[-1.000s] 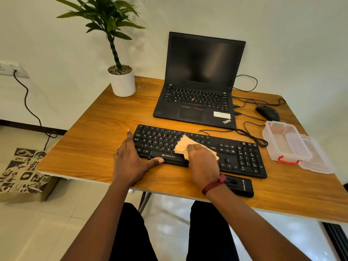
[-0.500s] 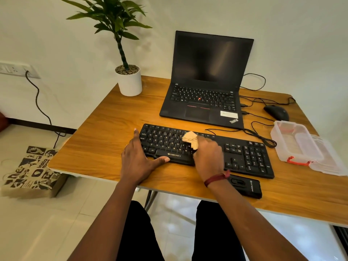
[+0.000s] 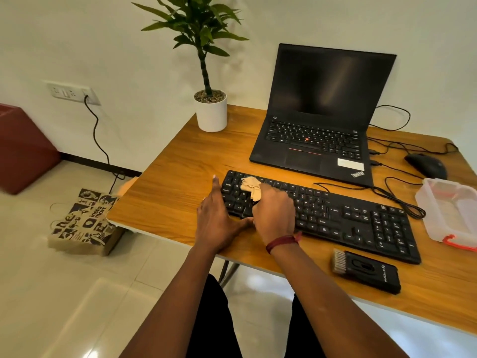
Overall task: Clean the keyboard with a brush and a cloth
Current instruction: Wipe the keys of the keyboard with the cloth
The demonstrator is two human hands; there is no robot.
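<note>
A black keyboard (image 3: pixel 343 218) lies across the wooden table (image 3: pixel 175 187). My right hand (image 3: pixel 275 210) holds a crumpled beige cloth (image 3: pixel 251 186) and presses it onto the keys at the keyboard's left part. Flat at the keyboard's left end rests my left hand (image 3: pixel 215 220), fingers straight along the edge and thumb against the front edge. A black brush (image 3: pixel 366 271) with pale bristles lies on the table in front of the keyboard, to the right of my right wrist.
An open black laptop (image 3: pixel 320 117) stands behind the keyboard, with cables and a black mouse (image 3: pixel 426 165) to its right. A clear plastic box (image 3: pixel 451 208) sits at the right edge. A potted plant (image 3: pixel 210 112) stands at the back left corner. A printed bag (image 3: pixel 82 220) lies on the floor.
My right hand has slid the cloth leftward along the keys, from the keyboard's middle to its left part. My left hand has stayed at the left end. The camera view has shifted left.
</note>
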